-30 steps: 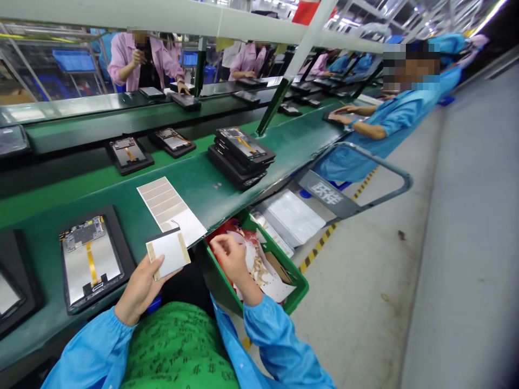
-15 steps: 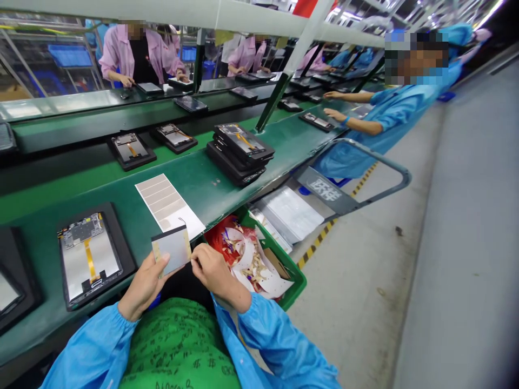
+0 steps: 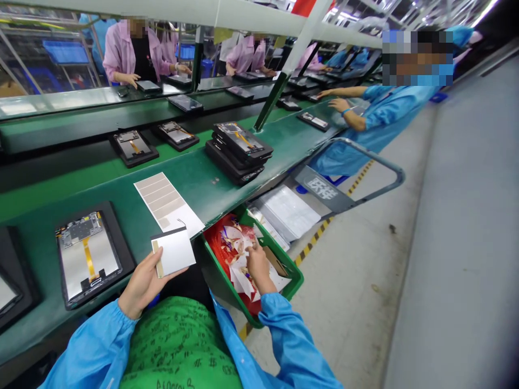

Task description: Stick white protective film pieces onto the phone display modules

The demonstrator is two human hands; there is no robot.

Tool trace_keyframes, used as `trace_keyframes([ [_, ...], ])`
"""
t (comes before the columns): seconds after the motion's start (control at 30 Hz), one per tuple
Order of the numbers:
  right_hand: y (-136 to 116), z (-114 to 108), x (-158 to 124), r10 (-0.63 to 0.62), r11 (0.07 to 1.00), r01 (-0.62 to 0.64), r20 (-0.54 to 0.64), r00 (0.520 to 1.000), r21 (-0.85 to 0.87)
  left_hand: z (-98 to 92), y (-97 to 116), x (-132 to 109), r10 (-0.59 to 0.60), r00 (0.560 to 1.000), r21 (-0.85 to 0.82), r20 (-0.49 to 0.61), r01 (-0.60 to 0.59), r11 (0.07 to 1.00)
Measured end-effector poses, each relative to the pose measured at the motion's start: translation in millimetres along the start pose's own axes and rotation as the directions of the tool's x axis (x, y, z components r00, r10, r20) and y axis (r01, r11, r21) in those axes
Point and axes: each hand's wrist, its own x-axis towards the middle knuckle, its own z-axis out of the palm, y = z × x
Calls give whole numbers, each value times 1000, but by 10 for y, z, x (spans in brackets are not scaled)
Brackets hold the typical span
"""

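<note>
My left hand [image 3: 140,286] grips a small white sheet [image 3: 174,252] with a tan strip along its left edge, held just off the front edge of the green bench [image 3: 203,183]. My right hand [image 3: 257,266] reaches down into the green scrap bin [image 3: 290,270], fingers bunched among white and tan peel-off scraps; I cannot make out anything in them. An open tablet in a black tray [image 3: 91,254] lies on the bench left of my left hand. A larger sheet of tan strips [image 3: 166,202] lies flat just beyond the held sheet.
A stack of black trays with tablets [image 3: 237,151] stands further along the bench, and two single trays [image 3: 133,147] lie on the belt behind. A person in blue [image 3: 377,116] works to the right; people in pink stand across the line. A grey cart frame [image 3: 348,189] holds white sheets below.
My right hand left the edge of the white sheet and dropped into the scrap bin. The tan strip on the sheet's right edge is gone. My left hand held still.
</note>
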Motion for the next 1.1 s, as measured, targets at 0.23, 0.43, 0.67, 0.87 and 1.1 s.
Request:
trace_keyframes([
  [0.23, -1036, -410, -464, -644, 681, 624, -93, 760, 384, 119, -127, 132, -37, 995, -20, 91, 39, 999],
  [0.43, -1782, -564, -621, -922, 297, 874, -124, 368, 384, 150, -146, 154, 98, 983, -8, 158, -98, 995],
  [0.67, -1851, -540, -589, -968, 202, 950, -102, 231, 236, 99, -97, 123, 109, 967, -23, 230, -107, 994],
  [0.87, -1889, -493, -594, -927, 270, 829, -102, 362, 490, -19, -173, 69, 66, 969, 42, 237, -78, 996],
  [1.1, -1292, -338, -312, -335, 659, 277, -57, 941, 700, -45, -224, -25, 9, 968, 174, 253, -55, 983],
])
